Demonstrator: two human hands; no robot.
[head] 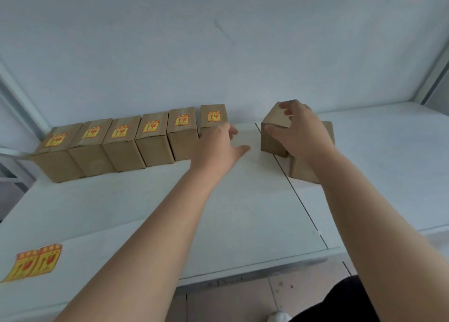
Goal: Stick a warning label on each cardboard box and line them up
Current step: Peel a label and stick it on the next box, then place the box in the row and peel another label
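Observation:
Several brown cardboard boxes [155, 137] stand side by side in a row along the back of the white table [145, 212], each with a yellow and red warning label on top. The rightmost labelled box [213, 116] is partly hidden by my left hand [218, 149], which is spread open beside it. To the right, my right hand [300, 129] grips a plain box [274, 132] that shows no label. Another plain box [306, 171] sits behind my right wrist, mostly hidden. A strip of two spare warning labels [34, 264] lies at the table's near left.
A grey wall rises just behind the boxes. A seam [298, 200] runs across the table surface between two tabletops. The table's front edge is near me, with tiled floor [243, 302] below. A window frame stands at the far left.

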